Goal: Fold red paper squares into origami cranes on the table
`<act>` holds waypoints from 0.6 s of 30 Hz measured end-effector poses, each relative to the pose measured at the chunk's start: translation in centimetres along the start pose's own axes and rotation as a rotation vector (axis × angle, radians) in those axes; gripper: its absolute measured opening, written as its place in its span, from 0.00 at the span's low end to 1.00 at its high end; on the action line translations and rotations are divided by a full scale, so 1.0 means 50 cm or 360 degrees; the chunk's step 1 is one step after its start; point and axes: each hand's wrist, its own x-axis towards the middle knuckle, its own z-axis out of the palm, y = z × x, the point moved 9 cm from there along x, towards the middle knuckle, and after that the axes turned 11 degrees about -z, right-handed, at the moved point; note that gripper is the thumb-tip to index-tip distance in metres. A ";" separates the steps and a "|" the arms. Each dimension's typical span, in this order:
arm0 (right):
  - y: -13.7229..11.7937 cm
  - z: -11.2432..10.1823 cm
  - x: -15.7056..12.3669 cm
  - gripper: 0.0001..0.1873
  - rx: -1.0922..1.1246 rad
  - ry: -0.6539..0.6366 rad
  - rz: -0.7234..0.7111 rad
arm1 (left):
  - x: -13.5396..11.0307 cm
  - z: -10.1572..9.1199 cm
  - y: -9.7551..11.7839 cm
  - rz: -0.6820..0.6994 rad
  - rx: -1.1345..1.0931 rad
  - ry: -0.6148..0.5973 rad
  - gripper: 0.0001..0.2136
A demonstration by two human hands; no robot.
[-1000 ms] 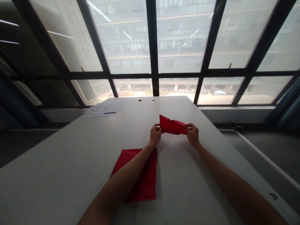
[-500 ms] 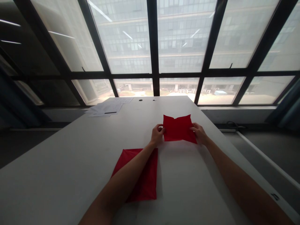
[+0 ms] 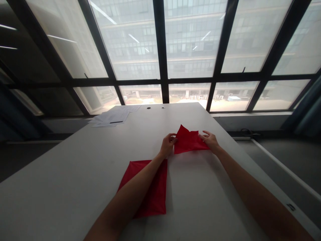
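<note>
A small red cloth [image 3: 188,142] is held up slightly over the white table, its top edge uneven with a raised peak on the left. My left hand [image 3: 168,144] pinches its left edge between thumb and fingers. At the cloth's right edge is my right hand [image 3: 209,140], the thumb and fingertips on the fabric and one finger slightly lifted. A larger red folded cloth [image 3: 156,190] lies flat nearer to me, partly covered by my left forearm.
The white table [image 3: 75,174] stretches away to a wall of dark-framed windows [image 3: 164,80]. Loose papers [image 3: 110,116] with a dark pen-like stick [image 3: 116,122] rest at its far left. A small dark fitting [image 3: 291,207] sits near the right edge.
The right side of the small red cloth has dropped and slackened, and its top right corner has sunk inward. My right fingers have shifted slightly left. The view has turned a little.
</note>
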 end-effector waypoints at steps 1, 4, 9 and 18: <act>-0.001 0.003 -0.002 0.28 0.0007 -0.0007 0.0027 | 0.000 -0.001 0.003 0.0008 -0.0004 0.0004 0.14; -0.003 0.014 -0.013 0.32 0.0036 -0.0070 0.0116 | -0.003 -0.003 0.013 0.0043 -0.0031 0.0023 0.16; 0.012 0.024 -0.025 0.32 0.0104 -0.0094 0.0239 | -0.009 -0.005 0.028 0.0105 -0.0137 0.0040 0.20; 0.007 0.001 0.004 0.21 0.0441 0.0076 0.0140 | -0.007 -0.025 0.019 0.0119 -0.0039 0.0187 0.13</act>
